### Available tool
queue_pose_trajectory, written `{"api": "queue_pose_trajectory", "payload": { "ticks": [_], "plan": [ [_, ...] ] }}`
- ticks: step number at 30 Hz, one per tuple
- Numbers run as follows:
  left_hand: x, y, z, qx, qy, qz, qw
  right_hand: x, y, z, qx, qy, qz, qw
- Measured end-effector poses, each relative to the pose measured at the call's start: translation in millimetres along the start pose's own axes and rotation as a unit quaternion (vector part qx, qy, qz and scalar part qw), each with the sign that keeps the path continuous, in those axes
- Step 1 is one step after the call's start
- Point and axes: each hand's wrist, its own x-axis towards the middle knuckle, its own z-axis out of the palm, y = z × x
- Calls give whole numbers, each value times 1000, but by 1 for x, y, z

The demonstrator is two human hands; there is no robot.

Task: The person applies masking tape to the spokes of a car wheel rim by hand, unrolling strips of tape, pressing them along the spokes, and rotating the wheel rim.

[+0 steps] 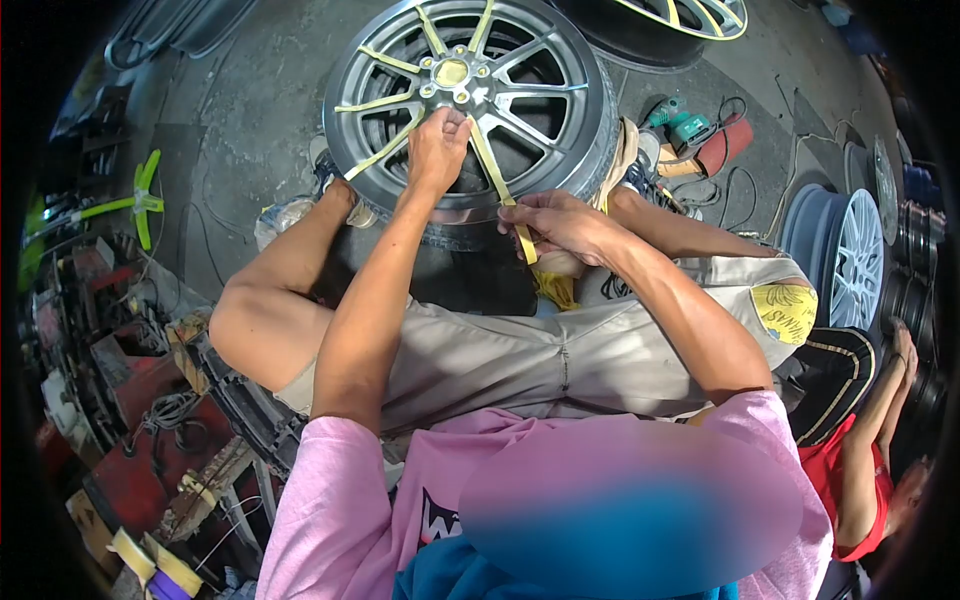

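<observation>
Pink shirt (335,500) fills lower frame; yellow tape strip (489,165) runs down the spoked wheel (480,93), upper centre; left hand (437,152), fingers bunched, at its upper end; right hand (565,228) pinches it near its loose lower end; best drawn taut, straight.
</observation>
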Motion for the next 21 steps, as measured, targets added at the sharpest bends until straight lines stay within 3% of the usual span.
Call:
{"api": "queue_pose_trajectory", "payload": {
  "ticks": [7,21],
  "plan": [
    [-2,1,0,-19,-3,9,1000,-10,-8,7,-55,10,5,998],
    [0,-1,1,-13,3,15,1000,-8,-8,8,7,4,-5,1000]
  ]
}}
